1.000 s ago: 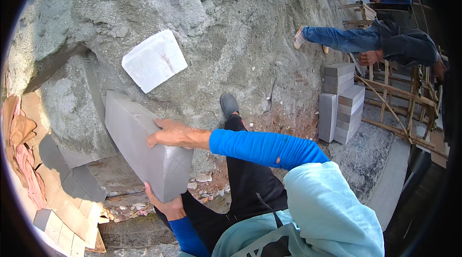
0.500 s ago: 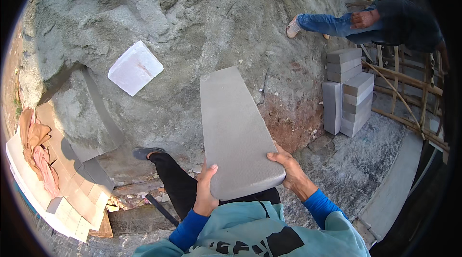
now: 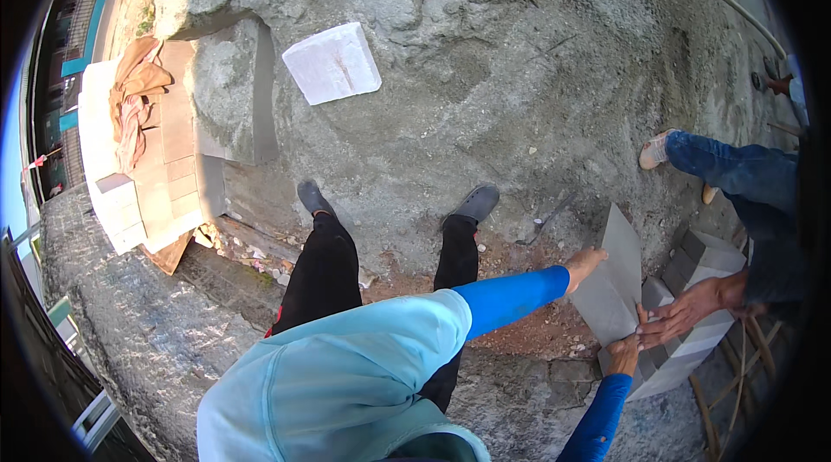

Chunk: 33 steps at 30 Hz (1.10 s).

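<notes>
My left hand (image 3: 585,266) grips the upper left edge of a grey concrete block (image 3: 611,250), and my right hand (image 3: 621,353) holds its lower end. The block is tilted beside a stack of similar blocks (image 3: 703,253) at the right, partly hiding it. A co-worker's hand (image 3: 684,317) reaches to the block's right side, close above my right hand; whether it grips the block is unclear.
A pale block (image 3: 331,62) lies on rough concrete ground (image 3: 450,116). Boards with brown and pink cloth (image 3: 134,107) are at the left. A co-worker's jean-clad leg (image 3: 727,170), bamboo poles (image 3: 753,367) and a long pole (image 3: 727,2) are at the right. Debris lines the step.
I have turned and carried the block from in front of my body rightward to the stack. The co-worker's hand has come down to it. Both my hands still hold it.
</notes>
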{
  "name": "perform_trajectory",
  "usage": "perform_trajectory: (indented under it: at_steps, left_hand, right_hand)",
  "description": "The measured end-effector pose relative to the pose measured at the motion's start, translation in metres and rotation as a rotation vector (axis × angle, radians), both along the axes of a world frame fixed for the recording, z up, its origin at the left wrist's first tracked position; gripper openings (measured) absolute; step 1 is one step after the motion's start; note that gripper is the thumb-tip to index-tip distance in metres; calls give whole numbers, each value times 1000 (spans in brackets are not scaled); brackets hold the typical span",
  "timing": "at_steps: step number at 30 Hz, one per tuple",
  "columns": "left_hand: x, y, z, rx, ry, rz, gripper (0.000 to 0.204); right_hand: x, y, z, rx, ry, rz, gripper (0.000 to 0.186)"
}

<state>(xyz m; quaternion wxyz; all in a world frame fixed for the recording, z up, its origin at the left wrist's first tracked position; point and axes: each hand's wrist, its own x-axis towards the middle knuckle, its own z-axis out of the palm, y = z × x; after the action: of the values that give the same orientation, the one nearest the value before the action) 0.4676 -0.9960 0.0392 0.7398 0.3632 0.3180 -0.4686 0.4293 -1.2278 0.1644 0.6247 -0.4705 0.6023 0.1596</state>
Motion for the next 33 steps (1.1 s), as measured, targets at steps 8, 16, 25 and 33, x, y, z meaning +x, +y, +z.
perform_trajectory:
  at_steps: [8,16,25,33]
  left_hand:
    - [30,-29,20,105,-120,-220,91]
    - [38,-27,57,-339,-328,70,73]
    - [-184,392,-44,494,69,690,46]
    - [-450,781,-147,1032,334,1142,31]
  right_hand:
    - [-5,-124,-72,-167,-18,-4,65]
    - [20,-200,-72,-401,-122,255,76]
    - [-91,92,-164,-280,120,387,83]
    - [-182,697,-230,93,-142,1523,51]
